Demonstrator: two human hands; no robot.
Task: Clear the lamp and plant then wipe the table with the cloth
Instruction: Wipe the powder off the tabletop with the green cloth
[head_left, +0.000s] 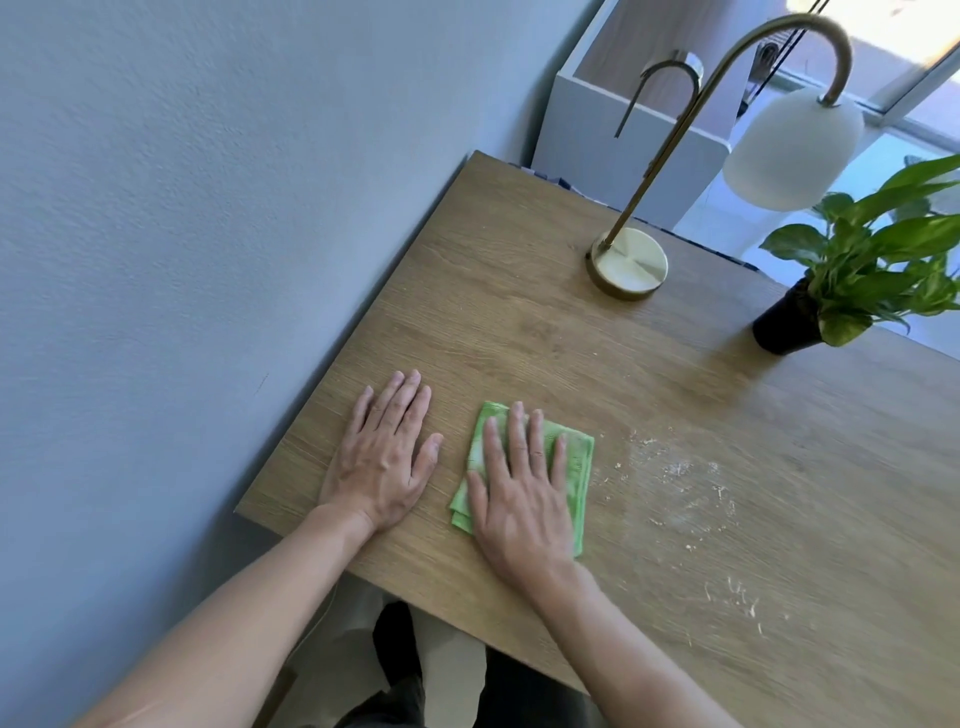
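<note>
1. The wooden table (519, 322) stood with its left edge against a blue-grey wall (182, 234); every place below is given from this table.
2. The green cloth (576, 457), folded, lay flat on the table near its front edge.
3. The right hand (519, 493) rested palm down on the cloth, fingers straight and slightly spread, covering most of it.
4. The left hand (384, 457) lay flat on the bare table just beside the cloth, towards the wall, fingers straight and close together, holding nothing.
5. The lamp (628, 262) stood on its round brass base near the table's far edge, its curved stem arching over to a white shade (789, 150) that hung past that edge.
6. The plant (872, 260) in a black pot (784, 325) stood on the table to the right of the lamp, well apart from the hands.
7. Pale crumbs and dust (680, 483) were scattered on the table just to the right of the cloth.
</note>
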